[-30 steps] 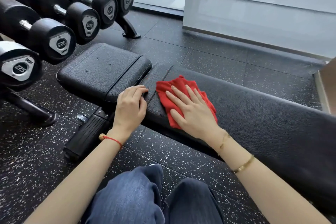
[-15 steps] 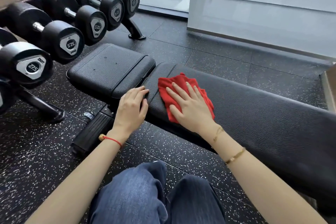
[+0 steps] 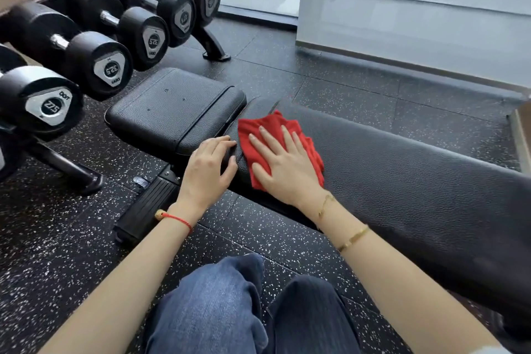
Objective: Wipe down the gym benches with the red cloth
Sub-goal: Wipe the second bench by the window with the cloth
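A black padded gym bench lies low across the view: a long back pad (image 3: 402, 169) on the right and a shorter seat pad (image 3: 172, 106) on the left. The red cloth (image 3: 258, 129) lies on the left end of the long pad. My right hand (image 3: 284, 164) presses flat on the cloth with fingers spread. My left hand (image 3: 209, 167) rests at the gap between the two pads, its fingers bent over the near edge of the seat pad.
A rack of black dumbbells (image 3: 94, 63) stands close on the left, its foot (image 3: 71, 169) on the speckled rubber floor (image 3: 287, 238). The bench's black frame bar (image 3: 146, 207) sticks out toward me. My knees in blue jeans (image 3: 230, 310) are below. A grey wall (image 3: 416, 23) runs behind.
My right hand and the red cloth have held near the left end of the long pad, sliding only slightly. The left hand stays at the gap. The camera shifted left.
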### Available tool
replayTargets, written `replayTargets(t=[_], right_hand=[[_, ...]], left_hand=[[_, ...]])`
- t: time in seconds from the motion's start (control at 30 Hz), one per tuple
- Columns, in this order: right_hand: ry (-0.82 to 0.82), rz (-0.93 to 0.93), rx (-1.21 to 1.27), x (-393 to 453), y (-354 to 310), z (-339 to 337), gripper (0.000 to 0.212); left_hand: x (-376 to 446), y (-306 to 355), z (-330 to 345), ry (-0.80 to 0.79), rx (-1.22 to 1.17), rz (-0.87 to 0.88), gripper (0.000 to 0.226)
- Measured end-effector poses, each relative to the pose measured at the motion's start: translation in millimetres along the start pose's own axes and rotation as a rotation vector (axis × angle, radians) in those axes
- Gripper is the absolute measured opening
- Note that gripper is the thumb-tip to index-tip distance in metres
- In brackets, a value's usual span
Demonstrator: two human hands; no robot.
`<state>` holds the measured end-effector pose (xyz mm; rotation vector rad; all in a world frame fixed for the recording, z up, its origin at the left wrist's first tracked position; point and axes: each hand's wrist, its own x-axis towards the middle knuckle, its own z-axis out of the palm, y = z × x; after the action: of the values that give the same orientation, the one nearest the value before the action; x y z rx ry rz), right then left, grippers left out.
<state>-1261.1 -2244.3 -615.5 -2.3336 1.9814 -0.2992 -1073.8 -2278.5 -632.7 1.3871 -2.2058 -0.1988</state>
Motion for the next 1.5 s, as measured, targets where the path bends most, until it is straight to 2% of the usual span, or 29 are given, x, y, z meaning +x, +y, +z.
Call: replayTargets(t=[0.1, 0.23, 0.33, 0.5, 0.6, 0.73, 0.9, 0.97, 1.13, 1.23, 1.37, 1.5], right_hand=[[0.005, -0.012, -0.017, -24, 23, -2, 0.062], [0.009, 0.183, -0.041, 5, 59, -12, 0.059], [0.000, 0.264, -0.032, 36, 53, -14, 0.058], [-0.017, 0.072, -0.009, 22, 16, -5, 0.059], [0.010, 0.028, -0.009, -16, 26, -7, 0.058], [0.057, 0.182, -0.029, -50, 73, -16, 0.058], [0.047, 0.473, -0.058, -20, 105, -27, 0.057], [0.032, 0.443, -0.032, -11, 92, -24, 0.058], [0.019, 0.202, -0.012, -50, 65, -20, 0.058], [0.020, 0.181, -0.007, -87, 74, -22, 0.060], [0.053, 0.350, -0.032, -121, 118, -30, 0.058], [0.073, 0.581, -0.055, -102, 156, -42, 0.058]], left_hand=[[0, -2, 1, 0.017, -0.002, 0.003, 0.041], [2, 0, 2, 0.036, 0.018, 0.004, 0.039], [4, 2, 4, 0.066, 0.032, -0.016, 0.035], [15, 14, 9, 0.095, 0.037, -0.024, 0.032], [23, 29, 12, 0.086, 0.022, 0.008, 0.033], [33, 49, 20, 0.061, -0.020, 0.102, 0.032], [41, 64, 33, 0.020, -0.051, 0.096, 0.027], [39, 64, 38, 0.012, -0.044, 0.069, 0.025], [38, 62, 43, 0.012, -0.043, 0.059, 0.024], [37, 68, 44, 0.019, -0.055, 0.066, 0.024], [37, 95, 50, 0.030, -0.057, 0.108, 0.025], [42, 128, 59, -0.025, -0.106, 0.203, 0.025]])
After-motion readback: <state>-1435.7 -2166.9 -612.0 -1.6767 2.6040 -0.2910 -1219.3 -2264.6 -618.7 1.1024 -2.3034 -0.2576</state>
